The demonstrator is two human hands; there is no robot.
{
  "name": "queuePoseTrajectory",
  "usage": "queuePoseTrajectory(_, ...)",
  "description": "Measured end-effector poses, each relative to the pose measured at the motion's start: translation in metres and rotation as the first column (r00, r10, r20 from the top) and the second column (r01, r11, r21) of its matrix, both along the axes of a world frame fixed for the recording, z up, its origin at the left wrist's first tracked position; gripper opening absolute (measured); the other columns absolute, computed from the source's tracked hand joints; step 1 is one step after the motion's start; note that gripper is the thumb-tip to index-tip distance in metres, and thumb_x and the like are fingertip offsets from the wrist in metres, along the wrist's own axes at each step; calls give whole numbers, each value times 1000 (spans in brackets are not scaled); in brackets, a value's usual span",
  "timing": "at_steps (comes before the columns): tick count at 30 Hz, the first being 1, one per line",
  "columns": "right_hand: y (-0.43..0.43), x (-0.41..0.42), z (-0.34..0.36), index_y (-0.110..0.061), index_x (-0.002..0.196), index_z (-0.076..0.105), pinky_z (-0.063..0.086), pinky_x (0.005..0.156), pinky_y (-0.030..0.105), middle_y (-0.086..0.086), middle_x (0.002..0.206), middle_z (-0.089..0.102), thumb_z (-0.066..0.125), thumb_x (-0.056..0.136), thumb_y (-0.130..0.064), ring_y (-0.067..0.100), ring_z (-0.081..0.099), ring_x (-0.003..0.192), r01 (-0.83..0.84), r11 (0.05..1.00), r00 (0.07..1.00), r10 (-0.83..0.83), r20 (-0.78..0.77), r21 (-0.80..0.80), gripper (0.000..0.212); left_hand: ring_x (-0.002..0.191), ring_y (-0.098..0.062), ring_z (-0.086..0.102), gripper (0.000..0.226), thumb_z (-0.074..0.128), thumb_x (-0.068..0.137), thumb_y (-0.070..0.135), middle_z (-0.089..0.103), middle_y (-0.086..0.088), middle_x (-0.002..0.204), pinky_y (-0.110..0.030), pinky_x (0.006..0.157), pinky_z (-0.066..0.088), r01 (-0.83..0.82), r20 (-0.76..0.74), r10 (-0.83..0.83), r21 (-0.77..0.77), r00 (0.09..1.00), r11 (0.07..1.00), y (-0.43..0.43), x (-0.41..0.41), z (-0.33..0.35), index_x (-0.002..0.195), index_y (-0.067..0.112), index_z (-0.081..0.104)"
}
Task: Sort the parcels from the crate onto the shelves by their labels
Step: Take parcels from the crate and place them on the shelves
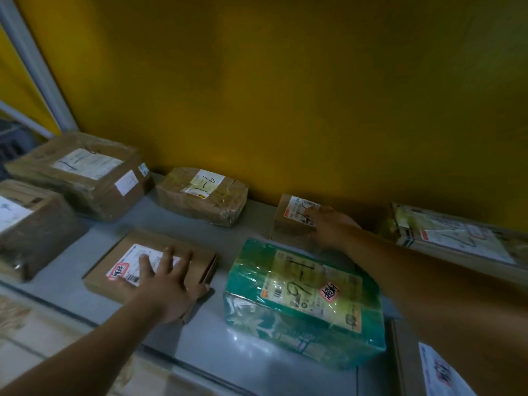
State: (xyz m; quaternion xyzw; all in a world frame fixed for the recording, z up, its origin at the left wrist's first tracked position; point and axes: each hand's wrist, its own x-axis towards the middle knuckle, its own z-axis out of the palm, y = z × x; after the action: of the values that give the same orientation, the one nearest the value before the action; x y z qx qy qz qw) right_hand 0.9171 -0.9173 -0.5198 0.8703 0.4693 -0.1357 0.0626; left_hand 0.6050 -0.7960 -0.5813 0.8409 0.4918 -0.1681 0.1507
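Flat parcel (125,248) under left fingers (165,258)

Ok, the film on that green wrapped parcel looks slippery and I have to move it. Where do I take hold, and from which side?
Probably take the green parcel by its left and right side faces, one hand on each, coming from the front. It lies flat, label up, and looks too broad for one hand. The glossy film offers no edge to pinch. Bare shelf on its left leaves room.
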Motion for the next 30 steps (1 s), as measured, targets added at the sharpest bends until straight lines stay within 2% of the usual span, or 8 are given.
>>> queuePoseTrajectory(12,-3,-6,-2,-28,152,27,44,101,42,15,154,27,54,100,-27,36,45,130,-25,1000,1000,25,-2,7,59,144,-42,-19,83,10,80,83,-21,3,160,-74,108,3,11,-71,-4,89,997,996,-6,1,0,148,44,-18)
queuePoseTrajectory(15,0,-8,-1,-26,150,30,44,103,45,15,150,31,53,99,-39,37,43,130,7,1000,999,-6,-33,11,58,144,-43,-17,83,10,81,83,-20,2,161,-74,108,4,13,-65,-8,75,998,997,-9,0,-1,148,44,-18)
queuePoseTrajectory(18,3,-17,3,-24,151,30,38,109,48,14,154,30,52,94,-56,37,35,136,30,999,999,-29,-25,21,69,145,-44,-12,78,11,84,80,-17,2,162,-72,109,9,46,-71,-41,80,997,996,-4,-1,2,149,45,-14)
queuePoseTrajectory(22,16,-30,12,-25,151,29,35,109,48,11,155,30,49,95,-59,35,32,138,-17,997,1000,19,-24,73,68,147,-41,3,72,20,85,75,1,-2,163,-66,110,20,154,-62,-151,45,987,987,23,-7,10,149,44,9)
queuePoseTrajectory(24,25,-36,21,-28,146,34,36,107,50,10,153,34,49,95,-59,35,33,137,-43,994,997,49,-59,102,62,147,-36,9,74,24,87,74,10,-2,162,-59,115,20,61,-29,-60,54,998,997,29,-11,24,151,37,17)
queuePoseTrajectory(26,36,-44,34,-25,148,33,34,109,50,12,155,32,48,96,-57,35,30,140,-84,992,994,91,-66,97,63,148,-34,9,74,39,91,65,12,-2,162,-52,118,16,-10,-16,11,70,1000,997,29,-16,35,153,32,17)
queuePoseTrajectory(28,50,-54,45,-23,152,26,34,111,47,12,157,29,49,97,-56,34,29,142,-117,989,991,123,-58,92,68,148,-35,7,79,49,87,66,9,-2,162,-55,115,16,-38,-8,39,95,999,995,36,-22,39,152,36,16)
queuePoseTrajectory(30,66,-68,48,-25,151,28,39,104,45,13,151,36,52,96,-53,34,37,136,-162,979,984,169,-53,125,66,146,-36,8,85,53,80,71,9,-3,161,-60,113,21,-90,17,89,103,996,991,49,-33,30,150,40,16)
